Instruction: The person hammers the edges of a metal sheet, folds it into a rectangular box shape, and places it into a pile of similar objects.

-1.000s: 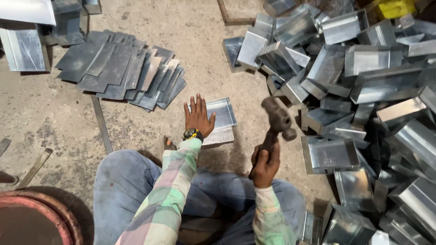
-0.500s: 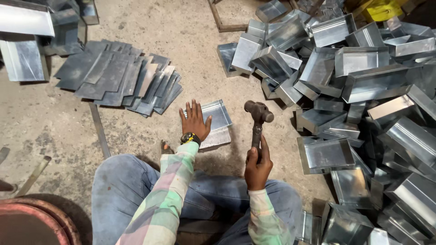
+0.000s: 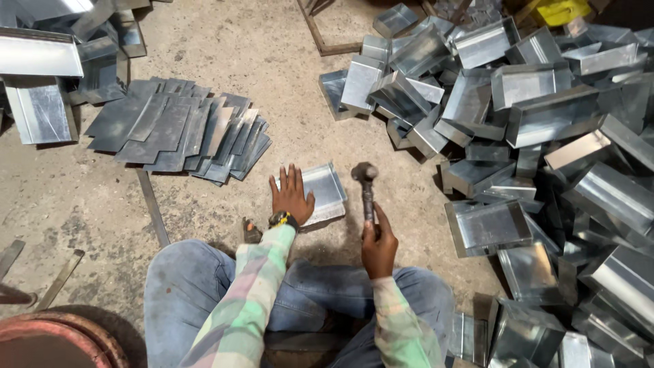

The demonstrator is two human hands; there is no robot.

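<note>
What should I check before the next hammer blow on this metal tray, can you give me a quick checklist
1. Right hand grips the hammer handle: ok, fingers wrapped round it.
2. Left hand pins the metal tray flat on the floor: ok, palm spread on its left edge.
3. Left fingers clear of the hammer head: ok, the head hangs over the tray's right edge, apart from them.
4. Tray clear of the pile of finished trays: ok, bare floor between.
5. Stack of flat sheets out of the swing: ok, lies off to the left.
6. Which tray edge needs striking: cannot tell.
</note>
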